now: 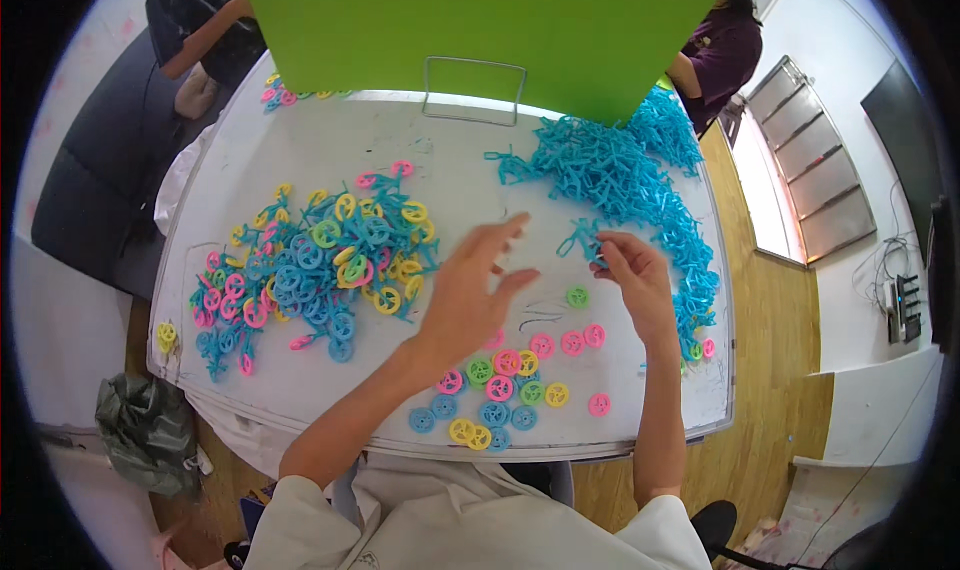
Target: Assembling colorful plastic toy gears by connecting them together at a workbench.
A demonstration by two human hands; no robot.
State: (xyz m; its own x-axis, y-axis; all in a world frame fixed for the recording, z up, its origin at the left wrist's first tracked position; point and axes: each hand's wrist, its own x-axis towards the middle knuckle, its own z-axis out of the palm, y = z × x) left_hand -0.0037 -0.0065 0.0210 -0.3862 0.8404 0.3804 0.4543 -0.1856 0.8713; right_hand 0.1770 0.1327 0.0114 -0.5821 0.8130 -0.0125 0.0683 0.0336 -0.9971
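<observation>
My right hand is closed with its fingertips on a blue plastic frame piece, beside a big heap of similar blue pieces. To its left, my left hand hovers over the table with fingers spread and nothing in them, slightly blurred. Below both hands lie loose spoked plastic wheels in pink, green, yellow and blue. A single green wheel rests between the hands. On the left sits a pile of blue pieces with coloured wheels attached.
A green board with a metal wire handle stands across the far side of the white table. People sit at the far left and far right. A dark green bag lies on the floor at left.
</observation>
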